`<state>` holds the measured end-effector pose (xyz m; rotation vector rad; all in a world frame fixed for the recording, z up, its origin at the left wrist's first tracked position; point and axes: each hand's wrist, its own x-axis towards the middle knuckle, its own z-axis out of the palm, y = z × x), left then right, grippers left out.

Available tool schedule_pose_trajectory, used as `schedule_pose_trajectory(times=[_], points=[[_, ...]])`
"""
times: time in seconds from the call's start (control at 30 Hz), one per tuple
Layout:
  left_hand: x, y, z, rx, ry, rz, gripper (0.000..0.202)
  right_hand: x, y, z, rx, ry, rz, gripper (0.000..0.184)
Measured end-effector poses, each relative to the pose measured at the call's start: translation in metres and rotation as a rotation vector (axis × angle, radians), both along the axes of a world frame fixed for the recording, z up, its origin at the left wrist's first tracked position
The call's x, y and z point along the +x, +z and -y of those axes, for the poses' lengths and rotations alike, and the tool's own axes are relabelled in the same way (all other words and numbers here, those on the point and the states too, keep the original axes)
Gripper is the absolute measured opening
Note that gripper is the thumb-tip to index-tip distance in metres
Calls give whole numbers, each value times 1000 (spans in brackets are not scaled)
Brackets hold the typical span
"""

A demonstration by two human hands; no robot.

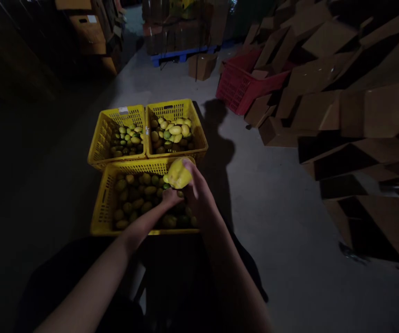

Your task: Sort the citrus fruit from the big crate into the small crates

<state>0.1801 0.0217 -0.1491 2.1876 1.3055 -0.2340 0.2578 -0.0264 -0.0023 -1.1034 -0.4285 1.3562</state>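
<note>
My right hand [196, 182] is closed on a yellow lemon [179, 173], which it holds up over the front yellow crate [97, 217]. Just below that lemon, my left hand [172, 197] is down at the fruit inside the same crate. Its fingers look curled, but what they grip, if anything, is hidden. Many green and yellow lemons [137, 203] fill the bottom of this crate, mostly in shadow.
Behind stand two more yellow crates, a left one [97, 138] and a right one [199, 138], both with lemons. A red crate [236, 88] and a heap of cardboard boxes [314, 111] are at the right. A blue pallet [182, 55] with stacked boxes lies farther back.
</note>
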Motion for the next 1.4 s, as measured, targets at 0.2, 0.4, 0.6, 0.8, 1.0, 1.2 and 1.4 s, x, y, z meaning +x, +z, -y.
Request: schedule_pose_trajectory(times=[0.2, 0.4, 0.6, 0.8, 1.0, 1.2, 1.4], points=[[-71, 82, -24, 182, 283, 274, 44, -5, 6, 8, 81, 35, 140, 42], [-131, 152, 5, 233, 418, 957, 37, -27, -2, 15, 187, -5, 610, 55], [-145, 160, 39, 209, 382, 961, 41, -43, -20, 21, 346, 38, 925, 68], [-161, 166, 49, 271, 278, 934, 39, -46, -28, 21, 580, -46, 1229, 64], [-166, 170, 60, 349, 153, 867, 49, -45, -17, 29, 672, -8, 1296, 57], [-166, 171, 57, 339, 192, 820, 46, -45, -10, 31, 519, 52, 707, 61], [-173, 178, 61, 350, 125, 821, 50, -55, -16, 21, 548, 101, 679, 63]])
